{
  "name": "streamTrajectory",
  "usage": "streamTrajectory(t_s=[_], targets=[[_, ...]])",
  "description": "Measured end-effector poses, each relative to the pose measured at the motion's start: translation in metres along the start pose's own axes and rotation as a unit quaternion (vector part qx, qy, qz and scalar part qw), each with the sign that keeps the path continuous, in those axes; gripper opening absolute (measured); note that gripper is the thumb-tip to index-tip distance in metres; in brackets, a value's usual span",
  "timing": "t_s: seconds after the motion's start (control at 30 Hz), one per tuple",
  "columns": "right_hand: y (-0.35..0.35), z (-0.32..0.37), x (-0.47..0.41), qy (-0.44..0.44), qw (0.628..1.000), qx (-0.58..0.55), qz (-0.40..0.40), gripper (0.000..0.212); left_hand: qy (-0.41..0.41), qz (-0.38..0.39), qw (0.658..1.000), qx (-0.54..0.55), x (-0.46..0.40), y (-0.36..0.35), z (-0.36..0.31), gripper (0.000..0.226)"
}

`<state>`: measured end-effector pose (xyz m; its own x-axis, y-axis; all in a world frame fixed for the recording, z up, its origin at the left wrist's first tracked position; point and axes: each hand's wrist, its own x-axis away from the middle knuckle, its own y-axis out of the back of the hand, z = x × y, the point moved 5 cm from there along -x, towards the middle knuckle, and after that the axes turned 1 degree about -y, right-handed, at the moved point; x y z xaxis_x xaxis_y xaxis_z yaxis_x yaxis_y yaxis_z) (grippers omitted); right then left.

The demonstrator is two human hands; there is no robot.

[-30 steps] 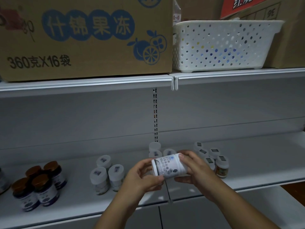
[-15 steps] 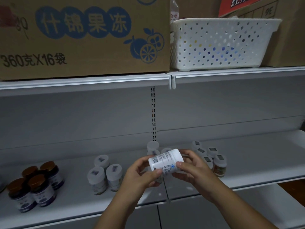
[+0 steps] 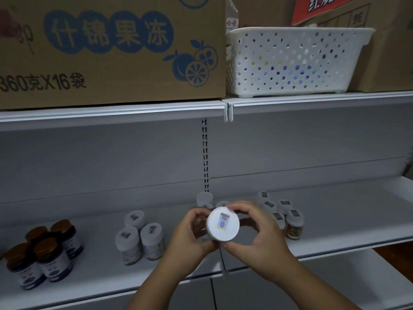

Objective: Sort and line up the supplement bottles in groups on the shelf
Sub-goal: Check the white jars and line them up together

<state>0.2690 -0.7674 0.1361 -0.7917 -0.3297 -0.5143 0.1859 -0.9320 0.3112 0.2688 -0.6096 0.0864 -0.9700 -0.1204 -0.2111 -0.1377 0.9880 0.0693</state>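
Single view: head-worn wide-angle camera, facing a shelving unit straight on and tilted slightly down. Close range; hands (image 3: 223,233) at lower centre of frame, lower shelf (image 3: 335,220) across the bottom third, upper shelf edge (image 3: 111,111) across the upper third. Frame edges bowed by the lens.

A shop or its stockroom: grey metal retail shelving (image 3: 312,222) holds grouped supplement bottles (image 3: 138,237). Above the bottles, on the upper shelf, sit a printed wholesale carton (image 3: 107,50) and, right of it, a white basket (image 3: 295,61).
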Motion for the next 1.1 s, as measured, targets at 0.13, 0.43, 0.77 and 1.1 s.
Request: streamTrajectory(t_s=[0.13, 0.43, 0.77, 1.1], targets=[[0.010, -0.020, -0.015, -0.137, 0.981, -0.132, -0.027, 0.037, 0.033, 0.026, 0.997, 0.057, 0.004, -0.005, 0.000, 0.055], [0.003, -0.047, -0.027, -0.331, 0.917, -0.223, -0.005, 0.025, 0.169, 0.013, 0.965, 0.200, 0.010, -0.021, -0.010, 0.014], [0.021, -0.057, -0.032, -0.267, 0.938, -0.216, -0.037, 0.011, 0.072, -0.079, 0.994, 0.033, -0.004, -0.005, -0.011, 0.015], [0.001, -0.118, -0.032, -0.218, 0.970, 0.109, -0.018, 0.031, 0.062, -0.094, 0.982, -0.153, -0.031, 0.025, -0.007, 0.023]])
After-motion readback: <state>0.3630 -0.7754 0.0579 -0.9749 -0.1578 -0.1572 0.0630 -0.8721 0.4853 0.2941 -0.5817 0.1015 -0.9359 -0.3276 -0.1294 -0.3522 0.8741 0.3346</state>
